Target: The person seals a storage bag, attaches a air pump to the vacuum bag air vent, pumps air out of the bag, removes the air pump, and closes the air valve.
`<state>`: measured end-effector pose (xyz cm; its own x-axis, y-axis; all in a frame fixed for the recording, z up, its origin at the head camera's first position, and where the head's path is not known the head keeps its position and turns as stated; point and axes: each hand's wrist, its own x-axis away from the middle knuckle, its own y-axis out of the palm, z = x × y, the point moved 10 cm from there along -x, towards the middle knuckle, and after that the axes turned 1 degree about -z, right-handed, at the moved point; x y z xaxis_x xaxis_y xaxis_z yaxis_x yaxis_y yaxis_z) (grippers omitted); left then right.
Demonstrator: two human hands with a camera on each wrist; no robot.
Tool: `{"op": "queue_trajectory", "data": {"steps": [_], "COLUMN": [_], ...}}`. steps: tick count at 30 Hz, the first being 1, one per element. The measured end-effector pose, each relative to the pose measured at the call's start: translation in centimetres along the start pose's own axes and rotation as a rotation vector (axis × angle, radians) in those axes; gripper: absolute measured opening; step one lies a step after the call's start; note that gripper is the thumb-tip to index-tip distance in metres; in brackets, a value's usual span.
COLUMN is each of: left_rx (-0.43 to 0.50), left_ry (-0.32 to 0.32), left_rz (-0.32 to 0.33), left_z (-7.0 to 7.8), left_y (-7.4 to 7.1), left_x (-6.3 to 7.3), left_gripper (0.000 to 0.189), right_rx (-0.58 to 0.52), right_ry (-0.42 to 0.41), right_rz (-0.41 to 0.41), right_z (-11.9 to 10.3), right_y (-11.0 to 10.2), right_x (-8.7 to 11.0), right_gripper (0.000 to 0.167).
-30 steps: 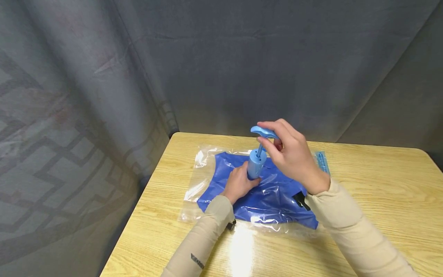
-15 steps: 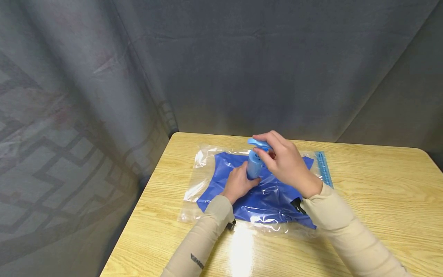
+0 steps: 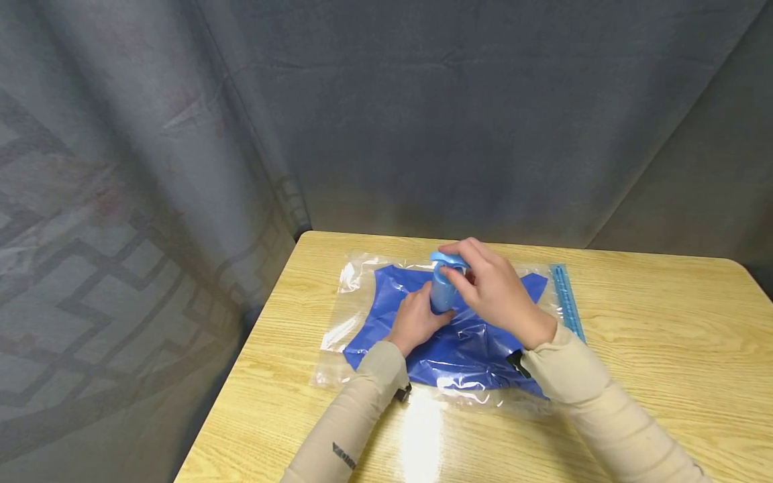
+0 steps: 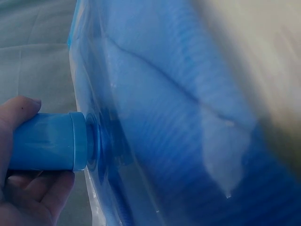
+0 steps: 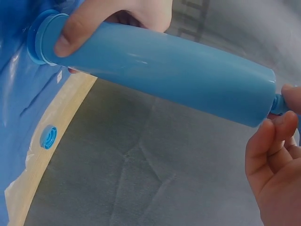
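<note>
Light, stiff pump, we judge, best held so: left hand clamped low, right hand pinching the half-hidden handle.

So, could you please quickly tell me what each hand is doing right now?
Left hand: closed, holding the light blue pump barrel near its base.
Right hand: closed, gripping the pump handle.

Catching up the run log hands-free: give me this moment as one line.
left hand: grips pump barrel, standing on clear bag | right hand: holds pump handle | clear bag: blue material inside, lies on table
</note>
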<state>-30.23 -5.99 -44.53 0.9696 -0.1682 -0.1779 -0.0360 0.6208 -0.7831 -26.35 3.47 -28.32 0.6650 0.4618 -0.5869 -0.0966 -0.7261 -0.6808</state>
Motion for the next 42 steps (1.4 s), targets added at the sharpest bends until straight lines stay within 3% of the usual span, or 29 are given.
{"op": "queue_trajectory", "data": {"steps": [12,36,42], "left_rx": [-0.007,-0.023,-0.02], "left_ry": [0.011,0.025,0.02], "left_rz": [0.008,0.016,0.014], "left_z": [0.13,0.17,0.12], "left_y": [-0.21,-0.12,-0.08], "left_x": [0.01,0.11,0.12], "left_gripper": [0.055,0.053,0.052], "right_rx": [-0.002,0.035,0.045], "right_ry": [0.018,-0.005,-0.037], "right_rz": [-0.028,0.007,0.058], "right_z": [0.39,0.35,-0.2], "right_y": [0.68,0.37,-0.24], "right_x": [0.19,0.55,0.4], "right_gripper": [0.028,0.03,0.026]}}
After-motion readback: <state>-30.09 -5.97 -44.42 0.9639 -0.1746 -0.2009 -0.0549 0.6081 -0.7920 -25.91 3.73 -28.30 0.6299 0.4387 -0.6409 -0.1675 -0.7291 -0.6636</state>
